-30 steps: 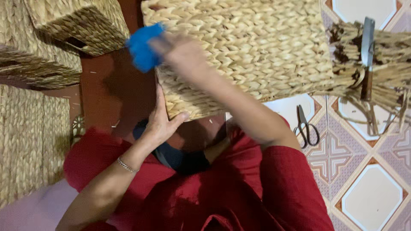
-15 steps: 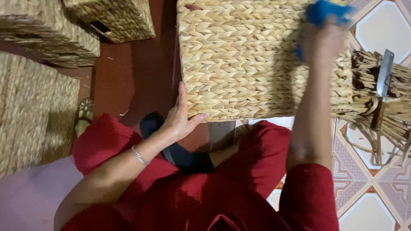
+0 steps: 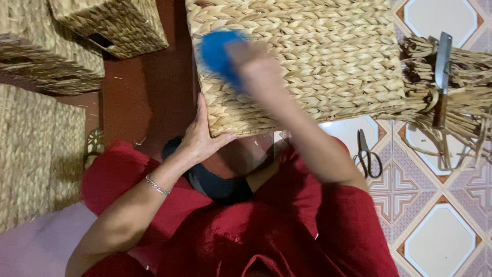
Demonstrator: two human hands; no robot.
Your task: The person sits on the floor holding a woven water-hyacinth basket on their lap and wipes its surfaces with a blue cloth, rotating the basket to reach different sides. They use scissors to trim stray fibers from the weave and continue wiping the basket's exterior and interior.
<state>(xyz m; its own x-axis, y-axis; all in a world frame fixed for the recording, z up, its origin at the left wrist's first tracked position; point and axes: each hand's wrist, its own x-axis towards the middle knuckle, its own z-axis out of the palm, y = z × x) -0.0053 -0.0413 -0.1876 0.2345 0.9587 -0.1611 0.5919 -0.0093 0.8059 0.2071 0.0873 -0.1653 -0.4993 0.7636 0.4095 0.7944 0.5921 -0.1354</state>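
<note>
A large woven straw basket (image 3: 328,61) lies in front of me, over my lap. My left hand (image 3: 201,137) presses flat against its near left corner, fingers spread, a thin bracelet on the wrist. My right hand (image 3: 256,66), blurred by motion, is on the basket's upper left part and grips a blue brush or sponge (image 3: 218,51) that touches the weave.
Two smaller woven baskets (image 3: 110,23) stand at the upper left and a woven mat (image 3: 36,154) lies at the left. A bundle of loose straw (image 3: 456,102) with a knife (image 3: 442,77) on it lies at the right. Scissors (image 3: 368,154) rest on the patterned tiles.
My right hand has swept with the blue thing from the basket's left to its far right edge and back to the left. The left hand has stayed on the corner.
</note>
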